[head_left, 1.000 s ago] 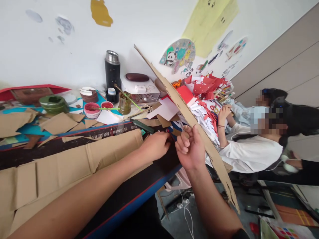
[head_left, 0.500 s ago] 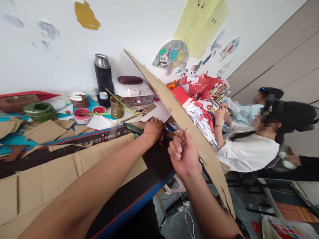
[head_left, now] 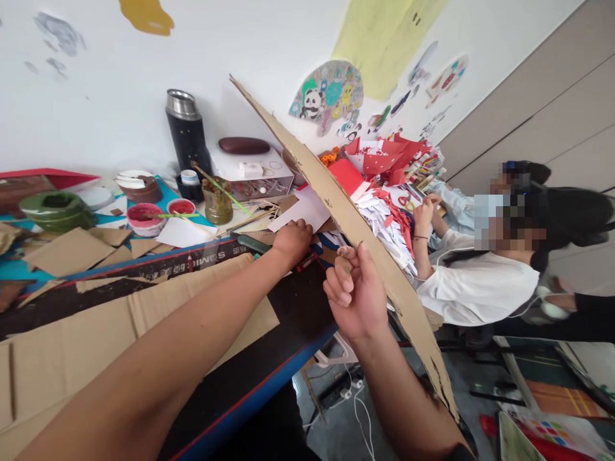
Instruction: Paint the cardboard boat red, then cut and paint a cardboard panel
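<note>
A long, torn-edged cardboard strip [head_left: 358, 240] slants across the view. My right hand [head_left: 358, 288] is against its near side, palm toward me, fingers curled and thumb at the strip's edge. My left hand [head_left: 293, 243] reaches over the table beside a pale sheet of paper [head_left: 305, 208]. Its fingers are bent down and their tips are hidden, so I cannot make out what they grip. A dark green tool handle [head_left: 250, 243] lies just left of this hand, and a small red object [head_left: 306, 260] shows under its edge. Flat cardboard [head_left: 110, 333] lies beneath my left forearm.
Along the wall stand a black thermos [head_left: 186, 131], a brush jar [head_left: 218, 202], red paint cups [head_left: 145, 218] and a green pot [head_left: 57, 211]. Cardboard scraps [head_left: 70, 250] litter the left side. A co-worker in white [head_left: 480, 288] sits at right, beyond heaped paper strips [head_left: 387, 224]. Cables [head_left: 362, 410] hang below.
The view has shifted slightly, with the tabletop things a little further left and higher. Both hands and the cardboard strip keep nearly the same pose.
</note>
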A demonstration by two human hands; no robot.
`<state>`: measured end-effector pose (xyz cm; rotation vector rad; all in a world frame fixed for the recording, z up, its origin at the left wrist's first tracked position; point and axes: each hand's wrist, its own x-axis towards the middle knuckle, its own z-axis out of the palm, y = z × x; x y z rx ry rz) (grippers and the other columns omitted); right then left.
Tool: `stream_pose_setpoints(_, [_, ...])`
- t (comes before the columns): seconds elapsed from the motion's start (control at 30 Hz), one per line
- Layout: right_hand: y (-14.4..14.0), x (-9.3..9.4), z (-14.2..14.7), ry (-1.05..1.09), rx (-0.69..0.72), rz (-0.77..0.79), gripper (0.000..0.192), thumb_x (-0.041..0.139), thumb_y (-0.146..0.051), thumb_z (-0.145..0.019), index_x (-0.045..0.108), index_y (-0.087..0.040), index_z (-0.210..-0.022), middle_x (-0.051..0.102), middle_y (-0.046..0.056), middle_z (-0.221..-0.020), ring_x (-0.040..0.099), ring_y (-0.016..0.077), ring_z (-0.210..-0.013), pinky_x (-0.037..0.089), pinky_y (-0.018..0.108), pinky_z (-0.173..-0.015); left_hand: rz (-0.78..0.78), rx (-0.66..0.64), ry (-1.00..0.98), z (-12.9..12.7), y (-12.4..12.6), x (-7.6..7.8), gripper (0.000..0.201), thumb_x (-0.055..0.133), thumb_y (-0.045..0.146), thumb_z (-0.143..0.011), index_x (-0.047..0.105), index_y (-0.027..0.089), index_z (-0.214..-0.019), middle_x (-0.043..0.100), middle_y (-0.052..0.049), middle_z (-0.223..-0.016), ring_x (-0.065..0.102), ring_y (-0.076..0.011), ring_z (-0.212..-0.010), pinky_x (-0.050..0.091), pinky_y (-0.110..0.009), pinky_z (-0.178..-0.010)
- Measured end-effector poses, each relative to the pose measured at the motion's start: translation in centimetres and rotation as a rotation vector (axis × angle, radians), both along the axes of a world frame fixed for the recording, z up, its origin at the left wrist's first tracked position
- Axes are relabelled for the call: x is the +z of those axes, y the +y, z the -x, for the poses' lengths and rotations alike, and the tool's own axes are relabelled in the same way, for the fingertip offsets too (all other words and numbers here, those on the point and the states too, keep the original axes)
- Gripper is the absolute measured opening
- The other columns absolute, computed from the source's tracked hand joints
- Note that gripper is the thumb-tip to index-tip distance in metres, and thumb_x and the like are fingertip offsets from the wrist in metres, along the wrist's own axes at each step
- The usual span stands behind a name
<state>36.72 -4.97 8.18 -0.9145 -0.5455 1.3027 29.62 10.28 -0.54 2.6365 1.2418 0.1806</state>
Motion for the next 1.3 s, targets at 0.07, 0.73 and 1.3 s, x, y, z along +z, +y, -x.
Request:
stream_pose_setpoints(0.07, [0.0, 0.0, 0.0, -0.002, 0.005, -0.007, 0.042, 0.065, -0.050, -0.109, 0.075, -0.018, -0.085, 0.043, -0.009, -0.047, 0.029, 0.0064, -0.035, 0.027, 0.019, -0.038, -0.007, -0.007, 0.012, -0.2, 0.1, 0.0, 0.039, 0.055, 0.023, -0.107, 0.067, 0.004, -0.139, 0.070, -0.030, -0.131, 0.070, -0.0384, -0.121, 0.052, -0.042, -0.093])
stream_pose_setpoints(0.73, [0.0, -0.4, -0.4, 0.040, 0.038, -0.002, 0.041, 0.066, -0.051, -0.108, 0.072, -0.019, -0.085, 0.046, -0.009, -0.047, 0.031, 0.0064, -0.035, 0.028, 0.020, -0.039, -0.249, -0.106, 0.022, 4.2, -0.7, 3.9, 0.034, 0.045, 0.003, -0.102, 0.068, 0.007, -0.127, 0.075, -0.024, -0.114, 0.078, -0.0350, -0.101, 0.057, -0.040, -0.076])
stream_pose_setpoints(1.3, [-0.2, -0.5, -0.6, 0.051, 0.047, 0.007, 0.042, 0.064, -0.048, -0.110, 0.075, -0.018, -0.084, 0.046, -0.009, -0.047, 0.032, 0.0062, -0.035, 0.028, 0.019, -0.037, -0.625, -0.170, -0.405, 13.0, -4.0, 1.5, 0.026, 0.047, 0.009, -0.107, 0.072, 0.016, -0.115, 0.081, -0.015, -0.122, 0.079, -0.0294, -0.110, 0.064, -0.040, -0.089])
